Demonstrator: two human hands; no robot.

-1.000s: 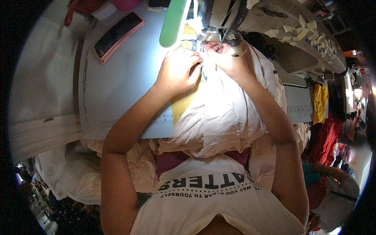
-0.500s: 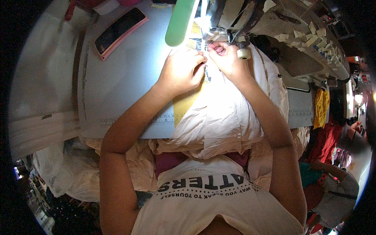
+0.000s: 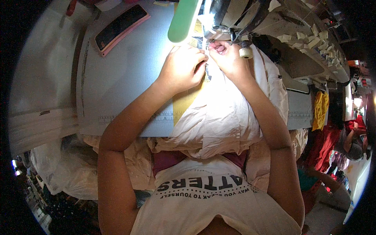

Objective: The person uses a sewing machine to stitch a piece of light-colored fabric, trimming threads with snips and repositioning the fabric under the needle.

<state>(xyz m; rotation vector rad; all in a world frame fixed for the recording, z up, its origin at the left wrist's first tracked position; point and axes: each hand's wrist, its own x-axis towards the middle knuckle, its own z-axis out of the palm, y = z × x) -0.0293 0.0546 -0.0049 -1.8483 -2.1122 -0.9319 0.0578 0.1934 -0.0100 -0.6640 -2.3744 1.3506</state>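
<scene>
Up-left of the L grip [image 3: 183, 67], a phone [image 3: 122, 30] lay on the surface [image 3: 129, 88]. L fingers were curled nearly closed; couldn't tell if they'd hold of anything. Just R of it, the white cloth [image 3: 223, 111] ran from between both hands toward the lap. R grip [image 3: 231, 62] was curled too, hold unclear, nr the sewing machine [image 3: 274, 31]. Prob. early on: most cloth apparently remained body-side of the grips; no finished stitching discernible.
</scene>
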